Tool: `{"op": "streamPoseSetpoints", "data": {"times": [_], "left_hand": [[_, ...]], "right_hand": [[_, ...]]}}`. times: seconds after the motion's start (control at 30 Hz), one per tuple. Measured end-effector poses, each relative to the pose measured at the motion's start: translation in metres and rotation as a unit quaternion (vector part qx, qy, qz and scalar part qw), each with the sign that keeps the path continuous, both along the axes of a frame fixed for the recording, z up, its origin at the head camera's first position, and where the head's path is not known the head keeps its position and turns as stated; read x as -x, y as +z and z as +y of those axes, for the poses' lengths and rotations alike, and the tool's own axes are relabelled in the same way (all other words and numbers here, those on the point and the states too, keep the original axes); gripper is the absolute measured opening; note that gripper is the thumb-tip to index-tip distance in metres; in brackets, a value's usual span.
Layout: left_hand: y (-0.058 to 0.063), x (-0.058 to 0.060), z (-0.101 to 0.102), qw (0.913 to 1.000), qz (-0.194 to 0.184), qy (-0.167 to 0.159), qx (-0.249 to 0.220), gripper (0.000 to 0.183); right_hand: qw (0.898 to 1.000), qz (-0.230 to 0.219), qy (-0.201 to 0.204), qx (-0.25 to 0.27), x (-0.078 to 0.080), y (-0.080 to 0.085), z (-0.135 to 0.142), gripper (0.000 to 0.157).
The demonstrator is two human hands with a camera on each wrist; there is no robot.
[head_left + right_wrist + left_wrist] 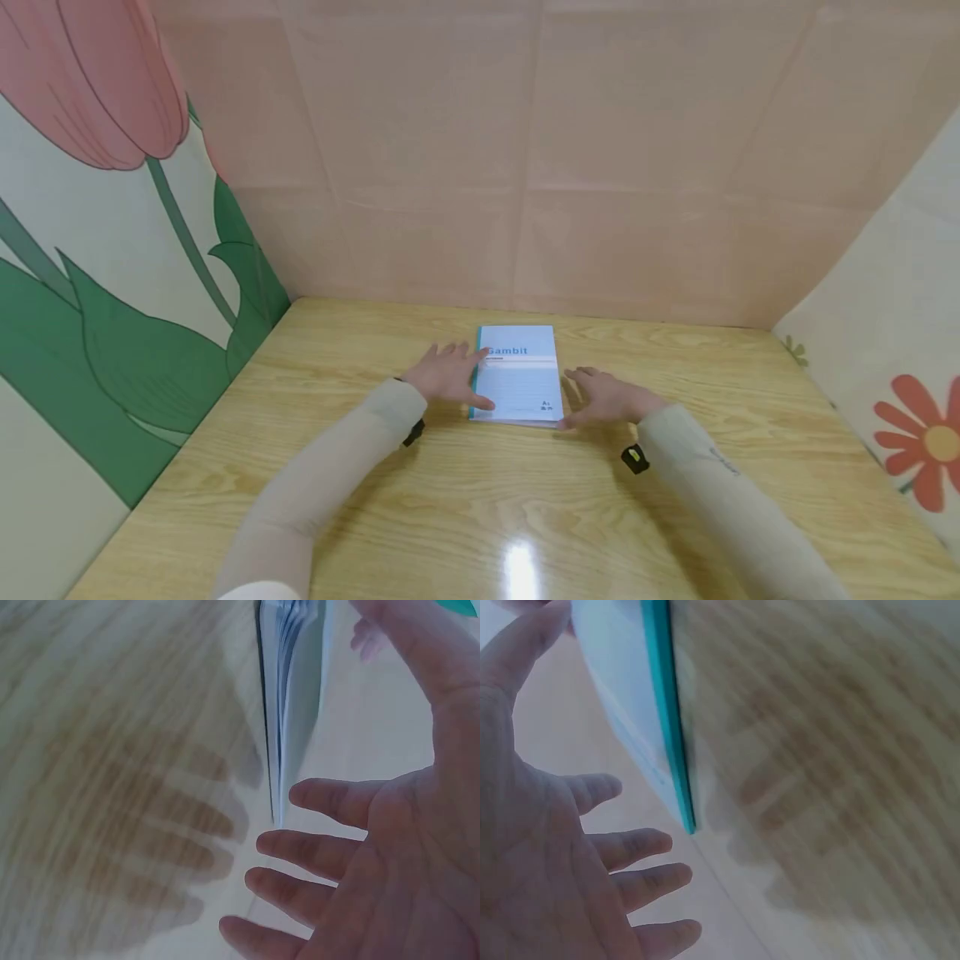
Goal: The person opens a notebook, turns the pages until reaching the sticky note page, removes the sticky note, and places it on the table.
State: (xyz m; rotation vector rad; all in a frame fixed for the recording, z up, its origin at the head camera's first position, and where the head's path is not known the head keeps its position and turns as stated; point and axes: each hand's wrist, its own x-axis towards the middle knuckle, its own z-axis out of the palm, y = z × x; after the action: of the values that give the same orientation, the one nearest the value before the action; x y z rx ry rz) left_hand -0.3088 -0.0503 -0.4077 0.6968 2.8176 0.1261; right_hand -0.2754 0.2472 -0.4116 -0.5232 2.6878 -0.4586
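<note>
Here we are, with the notebook (516,385) lying flat at the centre of the head view, "Gambit" across its cover, on the wood-grain table (480,492). Just left of it we see the left hand (447,375), fingers spread wide, thumb over the cover's lower-left part; whether it touches, we can't tell. On the right, we have the right hand (606,396), fingers wide too, thumb at the lower-right corner. Our left wrist view catches the teal spine (673,712); upper centre in the right one, we spot slightly parted pages (282,675).
</note>
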Motion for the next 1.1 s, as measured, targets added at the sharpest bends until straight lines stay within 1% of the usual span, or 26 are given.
{"op": "streamPoseSetpoints", "data": {"times": [0.13, 0.3, 0.5, 0.77, 0.9, 1.1], "left_hand": [[-0.005, -0.002, -0.001, 0.9999, -0.006, -0.001, 0.013, 0.106], [-0.007, -0.004, 0.0, 0.9996, -0.017, 0.0, 0.024, 0.109], [-0.008, -0.005, 0.001, 0.9993, -0.024, -0.003, 0.027, 0.11], [-0.014, -0.005, 0.002, 0.9993, -0.027, 0.003, 0.026, 0.107], [-0.015, -0.005, 0.002, 0.9993, -0.024, 0.004, 0.028, 0.106], [-0.015, -0.006, 0.003, 0.9991, -0.029, 0.005, 0.029, 0.106]], "right_hand": [[1.0, -0.003, 0.008, 0.004, 0.0, -0.003, -0.002, 0.113], [1.0, -0.01, 0.003, -0.001, 0.002, -0.006, -0.005, 0.111], [1.0, -0.012, -0.012, -0.001, 0.003, -0.006, -0.007, 0.104], [1.0, -0.013, -0.014, 0.001, 0.002, -0.007, -0.01, 0.094], [1.0, -0.015, -0.017, -0.001, 0.002, -0.007, -0.011, 0.092], [1.0, -0.013, -0.01, -0.002, 0.001, -0.007, -0.011, 0.091]]}}
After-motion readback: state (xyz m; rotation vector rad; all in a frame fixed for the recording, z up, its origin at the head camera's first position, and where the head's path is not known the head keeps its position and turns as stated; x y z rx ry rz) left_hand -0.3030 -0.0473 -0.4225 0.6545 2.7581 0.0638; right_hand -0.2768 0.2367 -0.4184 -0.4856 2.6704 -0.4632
